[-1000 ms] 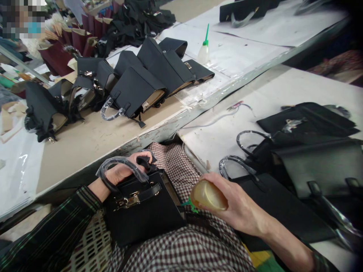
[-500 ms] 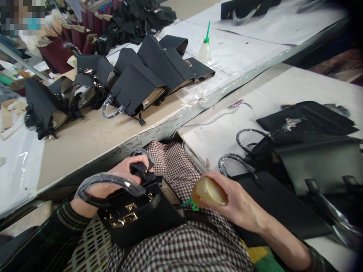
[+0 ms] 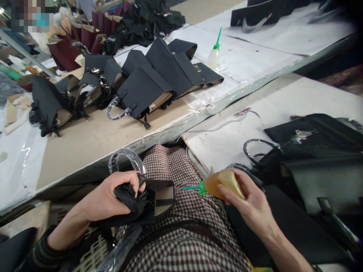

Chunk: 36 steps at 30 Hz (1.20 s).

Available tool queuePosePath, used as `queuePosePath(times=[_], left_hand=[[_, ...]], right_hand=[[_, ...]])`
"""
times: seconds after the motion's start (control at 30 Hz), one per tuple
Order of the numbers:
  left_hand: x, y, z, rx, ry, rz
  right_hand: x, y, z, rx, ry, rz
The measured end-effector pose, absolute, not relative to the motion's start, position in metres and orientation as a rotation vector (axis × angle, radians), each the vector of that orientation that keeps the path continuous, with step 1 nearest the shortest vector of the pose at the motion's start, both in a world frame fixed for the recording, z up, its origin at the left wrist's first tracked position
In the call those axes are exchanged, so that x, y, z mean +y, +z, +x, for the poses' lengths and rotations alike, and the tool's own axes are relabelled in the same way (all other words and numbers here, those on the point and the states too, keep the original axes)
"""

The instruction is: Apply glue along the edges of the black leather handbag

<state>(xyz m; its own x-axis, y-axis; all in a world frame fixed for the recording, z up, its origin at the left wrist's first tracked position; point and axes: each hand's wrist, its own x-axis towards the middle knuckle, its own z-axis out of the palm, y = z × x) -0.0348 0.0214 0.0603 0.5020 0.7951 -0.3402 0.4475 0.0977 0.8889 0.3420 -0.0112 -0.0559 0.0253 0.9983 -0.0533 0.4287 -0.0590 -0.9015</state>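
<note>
My left hand (image 3: 113, 198) is closed on bunched black lining at the opening of a small black handbag (image 3: 146, 219) on my lap. One plastic-wrapped handle (image 3: 129, 158) arches beyond the hand; another hangs toward me. The bag's tan inner side (image 3: 164, 197) faces right. My right hand (image 3: 249, 200) squeezes around a soft glue bottle (image 3: 224, 183) with amber contents. Its green nozzle (image 3: 193, 187) points left at the bag's open end, a short gap away from it. The lap is covered by a brown checked apron (image 3: 181, 241).
Several black handbags (image 3: 147, 90) lie on the bench ahead, with maroon bag pieces (image 3: 64, 53) behind them. Another glue bottle (image 3: 214, 54) stands farther back. More black bags (image 3: 283, 223) are stacked on the white table at right. A plastic crate (image 3: 95, 253) sits below left.
The handbag has turned over, so its gold clasp no longer faces me. My left hand has come nearer with the lining. The glue bottle has moved slightly right and its nozzle is now nearly level.
</note>
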Motion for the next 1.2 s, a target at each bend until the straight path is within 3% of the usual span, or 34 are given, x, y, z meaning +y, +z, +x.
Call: queuePosePath(times=[0.5,0.9,1.2], left_hand=[[0.002,0.053,-0.026,1.002,0.396,1.714],[-0.007,0.049,-0.025,0.979,0.419,1.689],[-0.022,0.048,-0.026,0.941,0.464,1.711]], right_hand=[[0.022,-0.058,0.301,-1.812,1.074,-1.503],[0.005,-0.071,0.299,-1.670,1.202,-1.563],[-0.001,-0.049,0.303,-1.454,1.291,-1.703]])
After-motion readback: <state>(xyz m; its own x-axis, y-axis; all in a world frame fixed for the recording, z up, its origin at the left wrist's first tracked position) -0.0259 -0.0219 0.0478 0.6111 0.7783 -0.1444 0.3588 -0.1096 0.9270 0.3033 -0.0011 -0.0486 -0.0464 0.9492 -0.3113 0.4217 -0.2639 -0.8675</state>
